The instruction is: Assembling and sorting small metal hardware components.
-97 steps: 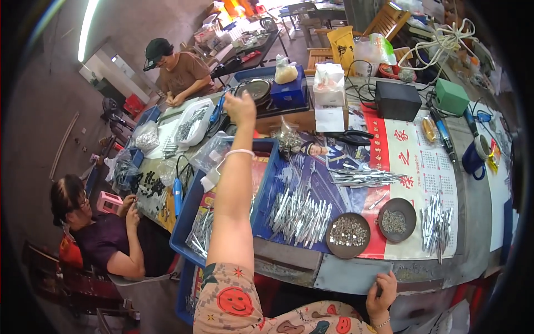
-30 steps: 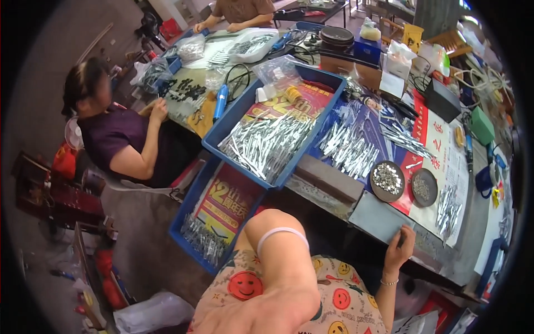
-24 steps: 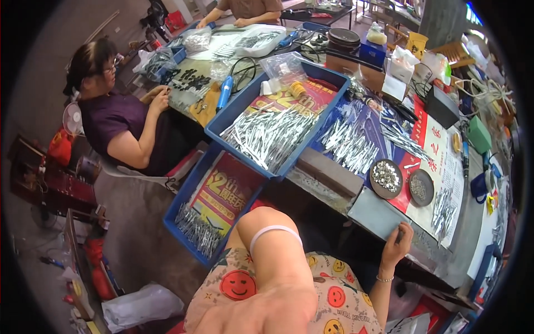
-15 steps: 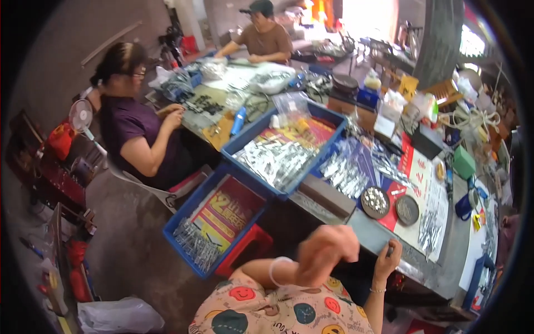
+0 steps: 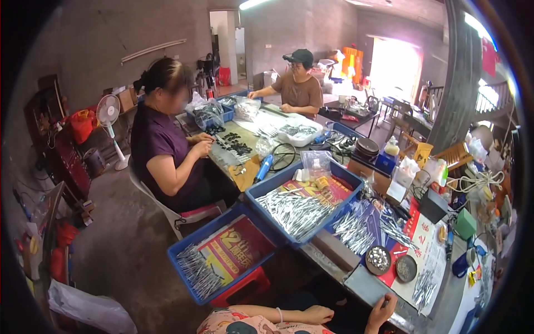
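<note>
My left hand lies low in front of my patterned shirt, its fingers curled in. Whatever it may hold is hidden. At the near edge of the table rests my right hand, closed around a small dark piece that is too small to make out. Beside it on the tabletop is a flat grey plate. Further in stand a round dish of shiny small parts and a second round dish of duller small parts. A pile of slim metal pieces lies right of my right hand.
A blue tray with many metal strips sits on the table; a lower blue tray rests over a red stool. A person in purple sits at left, another in brown across. A fan stands behind.
The view has tilted upward, so the scene sits lower. My left hand has come down from in front of my chest. My right hand stays by the table edge, still closed.
</note>
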